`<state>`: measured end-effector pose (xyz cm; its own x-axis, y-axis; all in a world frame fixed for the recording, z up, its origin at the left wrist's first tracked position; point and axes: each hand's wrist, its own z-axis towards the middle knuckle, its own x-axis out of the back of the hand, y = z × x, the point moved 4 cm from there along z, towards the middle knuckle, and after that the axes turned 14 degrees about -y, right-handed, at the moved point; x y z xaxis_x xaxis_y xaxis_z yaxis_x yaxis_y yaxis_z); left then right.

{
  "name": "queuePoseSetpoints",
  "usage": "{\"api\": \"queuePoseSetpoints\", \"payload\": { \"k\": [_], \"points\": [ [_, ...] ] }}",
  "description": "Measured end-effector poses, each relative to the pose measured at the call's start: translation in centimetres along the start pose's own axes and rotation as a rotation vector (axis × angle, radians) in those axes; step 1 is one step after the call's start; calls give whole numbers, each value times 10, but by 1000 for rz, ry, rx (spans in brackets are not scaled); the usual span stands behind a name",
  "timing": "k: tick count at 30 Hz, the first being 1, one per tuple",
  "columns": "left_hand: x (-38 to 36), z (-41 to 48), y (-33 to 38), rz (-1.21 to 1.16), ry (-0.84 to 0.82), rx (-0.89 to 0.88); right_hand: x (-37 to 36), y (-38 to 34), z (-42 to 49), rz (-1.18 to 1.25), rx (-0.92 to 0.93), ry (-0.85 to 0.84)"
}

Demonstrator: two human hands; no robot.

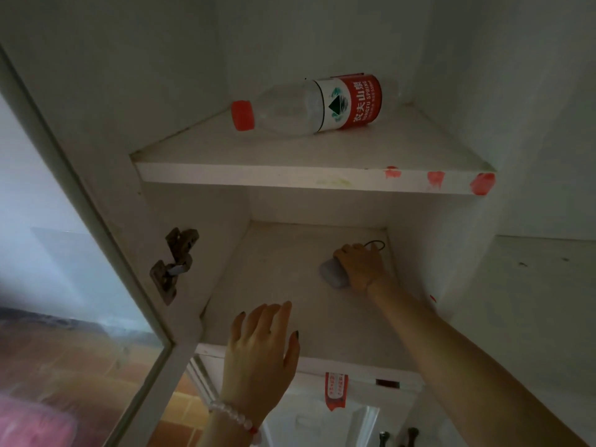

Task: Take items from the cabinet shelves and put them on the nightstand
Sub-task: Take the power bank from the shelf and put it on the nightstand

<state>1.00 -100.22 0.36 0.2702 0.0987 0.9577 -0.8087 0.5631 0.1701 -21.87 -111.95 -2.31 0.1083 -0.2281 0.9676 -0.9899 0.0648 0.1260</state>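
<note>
I look into a white cabinet with two shelves. On the upper shelf [290, 174] a clear plastic bottle [306, 106] with a red cap and red label lies on its side. Deep on the lower shelf [274, 275] my right hand [362, 266] is closed over a small grey-lilac object [332, 274]. A thin dark cord [375, 244] loops out behind the fingers. My left hand [261, 346], with a bead bracelet at the wrist, hovers with spread fingers over the front edge of the lower shelf and holds nothing. The nightstand is out of view.
The glass cabinet door [80, 301] stands open on the left, with a metal hinge [175, 262] on the inner wall. Red smears mark the upper shelf's front edge [435, 180]. A white ledge [532, 285] lies to the right. Below are red tape and small knobs.
</note>
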Motion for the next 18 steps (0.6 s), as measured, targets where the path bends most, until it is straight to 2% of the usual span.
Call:
{"api": "queuePoseSetpoints", "payload": {
  "k": [6,12,18],
  "points": [
    [-1,0,-5,-17,5,2,1,0,-8,-11,4,-47],
    [3,-4,-11,-35,14,18,5,-4,-32,19,50,10],
    [3,-8,-13,-135,2,11,18,-21,-83,224,82,107]
  ]
}}
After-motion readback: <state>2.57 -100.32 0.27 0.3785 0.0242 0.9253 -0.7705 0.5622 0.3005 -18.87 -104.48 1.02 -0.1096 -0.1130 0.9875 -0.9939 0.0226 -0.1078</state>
